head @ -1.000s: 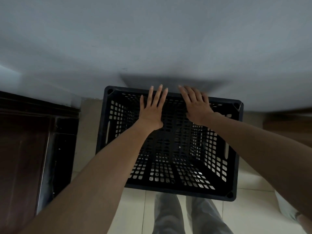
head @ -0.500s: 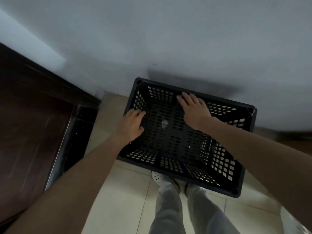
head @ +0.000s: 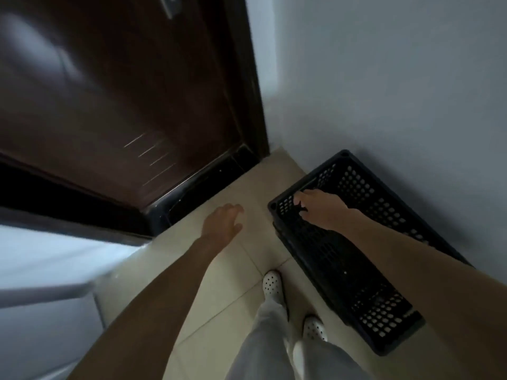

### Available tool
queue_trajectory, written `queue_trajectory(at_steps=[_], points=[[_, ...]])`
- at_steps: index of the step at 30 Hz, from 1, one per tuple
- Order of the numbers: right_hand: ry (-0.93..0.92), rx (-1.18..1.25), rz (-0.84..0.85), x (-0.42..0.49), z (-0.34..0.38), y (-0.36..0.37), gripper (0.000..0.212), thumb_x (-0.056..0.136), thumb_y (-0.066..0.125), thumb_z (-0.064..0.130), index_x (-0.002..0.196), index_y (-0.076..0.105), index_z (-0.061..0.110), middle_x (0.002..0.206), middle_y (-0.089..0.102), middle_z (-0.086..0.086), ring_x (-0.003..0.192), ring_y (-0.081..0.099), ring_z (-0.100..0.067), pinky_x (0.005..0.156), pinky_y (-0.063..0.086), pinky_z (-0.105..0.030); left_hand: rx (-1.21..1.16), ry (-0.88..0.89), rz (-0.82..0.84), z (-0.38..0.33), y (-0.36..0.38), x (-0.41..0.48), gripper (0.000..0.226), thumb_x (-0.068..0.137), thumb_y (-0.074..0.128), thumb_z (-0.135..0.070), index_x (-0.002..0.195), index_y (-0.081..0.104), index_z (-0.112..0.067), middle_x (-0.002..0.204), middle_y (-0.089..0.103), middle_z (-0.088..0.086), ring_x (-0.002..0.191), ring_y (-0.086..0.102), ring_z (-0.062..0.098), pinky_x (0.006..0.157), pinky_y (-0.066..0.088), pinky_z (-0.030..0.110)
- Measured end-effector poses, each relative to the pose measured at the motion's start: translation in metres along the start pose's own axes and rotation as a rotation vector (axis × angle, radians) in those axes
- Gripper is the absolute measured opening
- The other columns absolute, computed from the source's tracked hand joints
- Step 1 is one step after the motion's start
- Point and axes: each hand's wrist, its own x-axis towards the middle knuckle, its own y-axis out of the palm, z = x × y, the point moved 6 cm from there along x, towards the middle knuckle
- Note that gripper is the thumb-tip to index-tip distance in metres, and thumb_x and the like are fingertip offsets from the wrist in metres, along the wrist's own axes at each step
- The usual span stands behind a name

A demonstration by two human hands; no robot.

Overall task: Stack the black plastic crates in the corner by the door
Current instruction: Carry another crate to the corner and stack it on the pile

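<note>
A view from a head-worn camera looks steeply down into a dim corner of a room. A black plastic crate (head: pixel 365 215), its walls perforated with a grid of small holes, sits against the pale wall (head: pixel 397 91) on the right, with one short end toward the dark brown door (head: pixel 109 91) and a gap of floor between; this suits the task, since the corner by the door is where the crates belong. A second rim edge seems to show beneath the upper one at the near corner, which suggests one crate seated on another, though blur makes this uncertain. The right hand (head: pixel 321 207) reaches over the crate's end nearest the door, fingers spread and loose, resting on or just above the rim rather than clasping it; probably a last steadying touch. The left hand (head: pixel 222 226) hangs over the beige tiled floor (head: pixel 219 297), empty, fingers loosely curled, well clear of the crate. Below, light trousers and white perforated clogs (head: pixel 273 283) stand just beside the crate's long side.
</note>
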Motion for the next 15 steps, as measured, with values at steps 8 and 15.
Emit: queue_trajectory(at_steps=[8,15], points=[[-0.451,-0.118,0.083,-0.029,0.158,0.000,0.025,0.093,0.053,0.021,0.118,0.057,0.017,0.115,0.063,-0.003,0.101,0.058,-0.020,0.083,0.046,-0.031,-0.110,-0.356,-0.214,0.069,-0.010,-0.174,0.032,0.093,0.062,-0.031,0.124,0.059,-0.027,0.122,0.062,-0.003,0.114,0.059,0.019,0.092,0.049,0.036],[-0.730,-0.319,0.148,-0.068,0.321,0.039,0.023,0.089,0.053,0.022,0.112,0.057,0.025,0.110,0.063,-0.002,0.094,0.061,-0.022,0.074,0.048,-0.031,-0.206,-0.703,-0.317,0.137,0.009,-0.348,0.030,0.093,0.062,-0.031,0.122,0.061,-0.023,0.123,0.064,-0.003,0.114,0.060,0.019,0.093,0.050,0.036]])
